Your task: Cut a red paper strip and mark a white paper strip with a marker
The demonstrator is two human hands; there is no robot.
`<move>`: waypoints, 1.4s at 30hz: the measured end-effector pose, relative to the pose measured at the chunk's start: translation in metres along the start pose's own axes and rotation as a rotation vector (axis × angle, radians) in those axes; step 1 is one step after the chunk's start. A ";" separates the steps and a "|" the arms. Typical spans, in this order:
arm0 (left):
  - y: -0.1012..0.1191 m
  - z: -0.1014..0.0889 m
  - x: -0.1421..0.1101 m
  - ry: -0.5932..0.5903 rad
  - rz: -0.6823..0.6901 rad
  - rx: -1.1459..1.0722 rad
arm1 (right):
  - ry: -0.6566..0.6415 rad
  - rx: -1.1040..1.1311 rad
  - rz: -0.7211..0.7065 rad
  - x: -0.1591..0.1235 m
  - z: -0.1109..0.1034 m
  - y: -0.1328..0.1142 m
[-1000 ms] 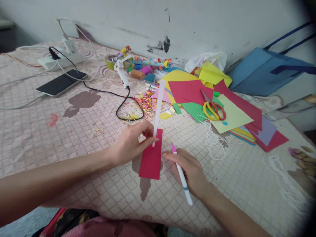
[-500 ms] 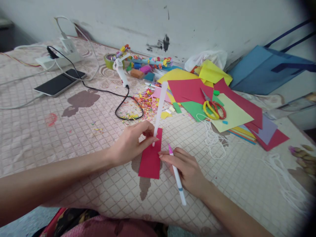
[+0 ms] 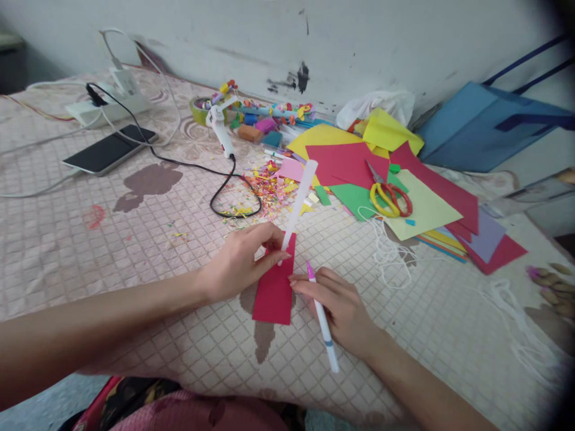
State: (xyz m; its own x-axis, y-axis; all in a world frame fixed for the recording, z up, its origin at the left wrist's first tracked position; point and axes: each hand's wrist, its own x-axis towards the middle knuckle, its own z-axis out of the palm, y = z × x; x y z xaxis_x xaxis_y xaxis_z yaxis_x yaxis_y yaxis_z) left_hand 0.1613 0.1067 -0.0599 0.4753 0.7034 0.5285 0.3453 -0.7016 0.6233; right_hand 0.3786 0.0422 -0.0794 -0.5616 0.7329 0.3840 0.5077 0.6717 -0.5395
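Observation:
A narrow strip of red paper [image 3: 272,296] lies flat on the patterned tablecloth in front of me. My left hand [image 3: 245,257] rests over its upper end, thumb and fingers closed on a translucent white glue stick [image 3: 300,200]. The stick's lower end is at the paper, and its upper part leans away to the right. In my right hand [image 3: 339,302] is a white marker [image 3: 324,329] with a magenta tip pointing up and away, clear of the paper. The thumb and fingertips of that hand touch the strip's right edge.
Beyond my hands are a white glue gun [image 3: 221,131] with a black cord and a heap of paper scraps [image 3: 269,190]. Scissors [image 3: 389,197] lie on coloured sheets [image 3: 344,164], beside white string [image 3: 390,257]. A phone [image 3: 110,149] and power strip [image 3: 108,108] sit left; a blue bag [image 3: 476,131] stands right.
The glue stick's upper end has tipped to the right and slightly lower. Both hands, the marker and the red strip stay almost where they were.

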 end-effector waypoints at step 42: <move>-0.001 -0.002 -0.002 -0.033 0.027 0.155 | 0.350 0.677 0.615 0.061 0.009 0.015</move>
State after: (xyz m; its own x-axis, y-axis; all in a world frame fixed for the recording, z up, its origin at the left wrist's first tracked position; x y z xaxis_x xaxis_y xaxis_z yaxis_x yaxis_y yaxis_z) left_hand 0.1587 0.1060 -0.0604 0.5117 0.6816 0.5230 0.4519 -0.7313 0.5110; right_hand 0.3462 0.0959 -0.0709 -0.0432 0.9985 0.0332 0.1034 0.0375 -0.9939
